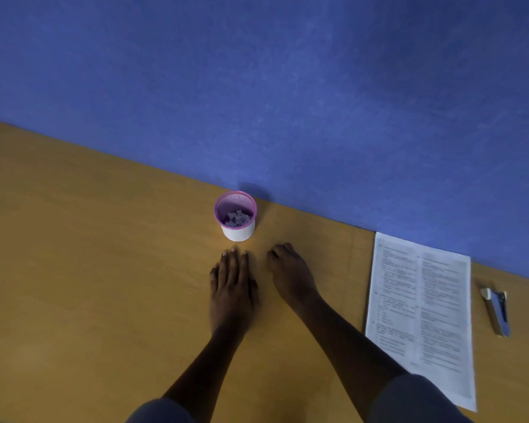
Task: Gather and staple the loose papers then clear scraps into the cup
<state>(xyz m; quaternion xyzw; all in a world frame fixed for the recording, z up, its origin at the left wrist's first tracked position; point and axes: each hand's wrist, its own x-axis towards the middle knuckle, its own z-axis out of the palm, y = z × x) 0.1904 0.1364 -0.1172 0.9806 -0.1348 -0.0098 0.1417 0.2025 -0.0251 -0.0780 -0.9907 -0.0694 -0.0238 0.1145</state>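
The cup (236,215) stands upright near the middle of the wooden table (89,270), close to the blue wall (257,87) at the table's far edge: a small round container with a pink mesh upper wall and rim over a smooth white base. Inside it lies a heap of pale, crumpled paper scraps (237,217), filling the bottom and sitting well below the rim. Just beneath the cup, toward 6 o'clock, the left hand (231,288) lies palm down on the table, fingers straight and close together, fingertips just short of the cup's base, holding nothing. At about 5 o'clock from the cup the right hand (290,274) rests on the wood with its fingers curled under at the knuckles; whether anything is pinched beneath them cannot be told. The two hands lie side by side, apart. Both bare forearms run down toward 6 o'clock into grey sleeves (416,401) at the bottom edge. Well off toward 4 o'clock from the cup, the papers (422,315) lie flat as a squared white stack, the top sheet printed in two columns of small text, its far corner touching the wall line. Just beyond the papers at 3 o'clock lies the stapler (497,311), a slim metallic bar with a blue top, resting flat and apart from the sheets. The tabletop is smooth, tan, faintly grained; the wall is matte and mottled.
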